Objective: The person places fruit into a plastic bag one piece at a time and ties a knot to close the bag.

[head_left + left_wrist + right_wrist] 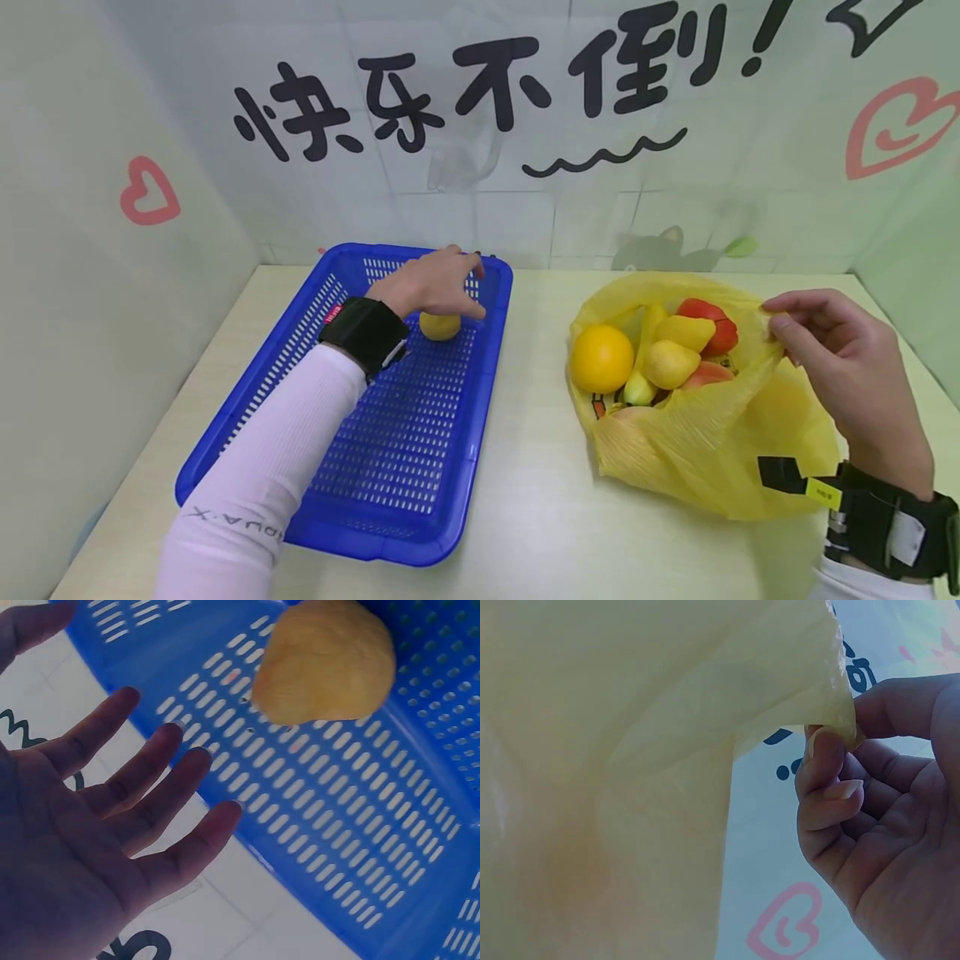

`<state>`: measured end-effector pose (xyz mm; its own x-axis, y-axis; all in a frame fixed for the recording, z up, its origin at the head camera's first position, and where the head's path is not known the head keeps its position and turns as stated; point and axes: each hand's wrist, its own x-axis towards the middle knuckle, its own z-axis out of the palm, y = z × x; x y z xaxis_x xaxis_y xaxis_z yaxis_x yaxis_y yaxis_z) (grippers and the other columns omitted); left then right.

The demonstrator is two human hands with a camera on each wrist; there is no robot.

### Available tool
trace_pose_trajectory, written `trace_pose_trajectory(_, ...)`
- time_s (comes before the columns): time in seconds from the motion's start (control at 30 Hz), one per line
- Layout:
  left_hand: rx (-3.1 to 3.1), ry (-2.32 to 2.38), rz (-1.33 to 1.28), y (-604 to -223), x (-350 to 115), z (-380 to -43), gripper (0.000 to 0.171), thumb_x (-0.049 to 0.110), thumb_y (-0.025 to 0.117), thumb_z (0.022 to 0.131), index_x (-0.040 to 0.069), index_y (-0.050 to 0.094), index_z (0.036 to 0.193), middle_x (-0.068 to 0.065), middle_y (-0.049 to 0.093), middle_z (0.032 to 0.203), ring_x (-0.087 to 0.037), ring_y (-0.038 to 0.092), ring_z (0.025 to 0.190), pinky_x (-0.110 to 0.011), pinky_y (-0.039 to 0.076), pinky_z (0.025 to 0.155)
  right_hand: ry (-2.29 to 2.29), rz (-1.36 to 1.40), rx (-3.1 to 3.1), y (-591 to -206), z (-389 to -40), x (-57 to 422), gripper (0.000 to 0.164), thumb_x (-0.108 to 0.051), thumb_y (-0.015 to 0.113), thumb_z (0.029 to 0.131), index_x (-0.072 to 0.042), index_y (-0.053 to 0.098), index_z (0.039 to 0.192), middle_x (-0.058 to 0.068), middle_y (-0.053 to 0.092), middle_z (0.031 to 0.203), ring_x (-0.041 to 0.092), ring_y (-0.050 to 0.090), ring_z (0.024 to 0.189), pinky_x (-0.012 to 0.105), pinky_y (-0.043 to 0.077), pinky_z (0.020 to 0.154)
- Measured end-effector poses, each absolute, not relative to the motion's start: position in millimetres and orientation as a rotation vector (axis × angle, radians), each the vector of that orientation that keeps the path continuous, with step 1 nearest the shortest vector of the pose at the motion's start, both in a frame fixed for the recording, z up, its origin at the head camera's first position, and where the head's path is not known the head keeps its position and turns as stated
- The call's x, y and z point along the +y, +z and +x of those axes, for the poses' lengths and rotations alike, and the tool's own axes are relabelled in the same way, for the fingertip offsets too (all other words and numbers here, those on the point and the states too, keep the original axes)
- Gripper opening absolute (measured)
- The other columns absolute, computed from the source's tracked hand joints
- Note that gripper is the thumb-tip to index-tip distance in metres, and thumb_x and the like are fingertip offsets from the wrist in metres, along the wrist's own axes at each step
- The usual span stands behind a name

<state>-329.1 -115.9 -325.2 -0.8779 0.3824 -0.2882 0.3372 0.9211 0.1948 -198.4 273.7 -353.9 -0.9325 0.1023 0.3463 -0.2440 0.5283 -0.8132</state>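
My left hand (435,283) is over the far end of a blue plastic basket (480,467), its fingers spread apart and holding nothing. Just below it, inside the basket, is a lumpy yellow round fruit or vegetable (440,327), apart from the fingers in the left wrist view. With thumb and fingertips, my right hand (855,358) pinches the rim of a yellow plastic bag (705,450) and holds it up. Through the bag's mouth show an orange (602,358), a long yellow-green piece (641,367), yellow pear-like pieces (672,364) and a red pepper-like piece (708,323).
Basket and bag stand side by side on a pale wooden table (536,500), with a strip of tabletop between them. A white wall (487,217) with black lettering closes off the back, and side panels (97,292) rise at left and right.
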Motion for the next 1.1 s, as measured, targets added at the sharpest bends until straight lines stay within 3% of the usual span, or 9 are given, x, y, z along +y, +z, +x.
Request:
trace_pose_trajectory(0.2, 2.703, 0.202, 0.503, -344.5, -122.0, -328.8, 0.064, 0.037, 0.071, 0.086, 0.015, 0.05, 0.142, -0.015, 0.04, 0.151, -0.035, 0.042, 0.137, -0.055, 0.041, 0.109, 1.354, 0.093, -2.424, -353.3, -198.3, 272.4, 0.019, -0.008, 0.056, 0.099, -0.019, 0.063, 0.112, -0.018, 0.059, 0.088, 0.005, 0.051, 0.073, 0.007, 0.045, 0.065)
trace_pose_trajectory(0.4, 2.652, 0.202, 0.458, -358.4, -125.1, -327.0, 0.064, 0.028, 0.077, 0.082, 0.015, 0.052, 0.139, -0.015, 0.044, 0.14, -0.029, 0.051, 0.12, -0.048, 0.048, 0.103, 1.356, 0.083, -2.43, -352.9, -197.8, 270.9, 0.018, -0.008, 0.056, 0.099, -0.018, 0.063, 0.112, -0.017, 0.06, 0.088, 0.005, 0.052, 0.073, 0.008, 0.045, 0.065)
trace_pose_trajectory(0.5, 2.653, 0.166, 0.454, -359.3, -125.8, -327.7, 0.064, 0.024, 0.079, 0.081, 0.016, 0.053, 0.139, -0.015, 0.043, 0.14, -0.03, 0.049, 0.121, -0.048, 0.048, 0.102, 1.35, 0.074, -2.436, -352.8, -197.8, 270.9, 0.018, -0.009, 0.056, 0.099, -0.018, 0.063, 0.112, -0.018, 0.059, 0.088, 0.005, 0.052, 0.073, 0.007, 0.045, 0.065)
trace_pose_trajectory(0.77, 2.684, 0.128, 0.453, -363.7, -126.4, -327.1, 0.037, 0.01, 0.055, 0.093, 0.016, 0.059, 0.129, -0.014, 0.045, 0.133, -0.031, 0.045, 0.116, -0.045, 0.047, 0.097, 1.354, 0.082, -2.431, -353.9, -197.5, 272.2, 0.018, -0.009, 0.056, 0.099, -0.018, 0.063, 0.113, -0.016, 0.059, 0.089, 0.005, 0.051, 0.074, 0.007, 0.045, 0.066)
trace_pose_trajectory(0.97, 2.668, 0.071, 0.407, -364.9, -125.2, -323.4, 0.04, 0.005, 0.056, 0.091, 0.018, 0.06, 0.129, -0.014, 0.043, 0.142, -0.036, 0.042, 0.126, -0.053, 0.043, 0.105, 1.351, 0.083, -2.432, -354.5, -197.7, 272.2, 0.016, -0.012, 0.056, 0.099, -0.017, 0.063, 0.113, -0.012, 0.059, 0.09, 0.005, 0.052, 0.074, 0.008, 0.045, 0.066)
trace_pose_trajectory(1.1, 2.656, 0.048, 0.407, -364.3, -123.4, -321.2, 0.042, 0.002, 0.056, 0.091, 0.017, 0.06, 0.13, -0.015, 0.043, 0.142, -0.035, 0.044, 0.122, -0.052, 0.044, 0.104, 1.353, 0.08, -2.435, -354.4, -197.6, 272.7, 0.016, -0.013, 0.056, 0.099, -0.017, 0.063, 0.113, -0.011, 0.059, 0.09, 0.005, 0.052, 0.075, 0.008, 0.045, 0.066)
